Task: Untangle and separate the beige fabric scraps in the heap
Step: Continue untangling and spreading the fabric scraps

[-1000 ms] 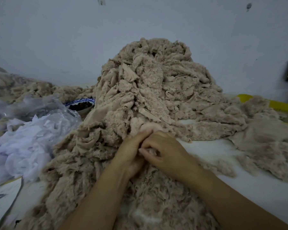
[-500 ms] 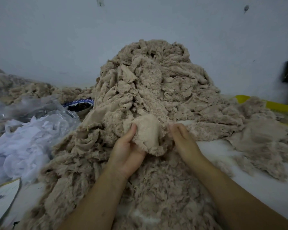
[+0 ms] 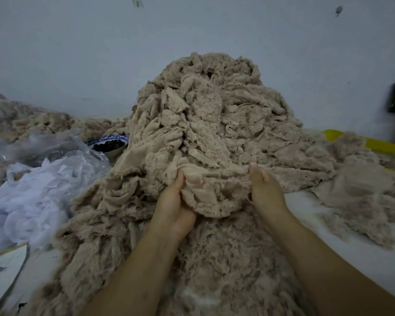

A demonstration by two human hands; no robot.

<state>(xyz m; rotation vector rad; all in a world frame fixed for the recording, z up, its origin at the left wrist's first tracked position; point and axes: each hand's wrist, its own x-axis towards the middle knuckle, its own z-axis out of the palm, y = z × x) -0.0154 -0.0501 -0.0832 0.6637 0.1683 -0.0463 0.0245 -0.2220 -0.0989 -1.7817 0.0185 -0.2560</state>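
The heap [image 3: 205, 124] is matt, fuzzy beige cloth (fraying edges), beside crinkled glossy clear plastic [image 3: 55, 151].

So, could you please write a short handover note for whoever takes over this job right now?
Hands: left hand grips the left end of one beige scrap; right hand pinches its right end, spreading it in front of the heap.
The heap stands on the white table; loose scraps lie to its right.
Done: one scrap picked out; whether it is free I cannot tell.
Left: nearly the whole heap.
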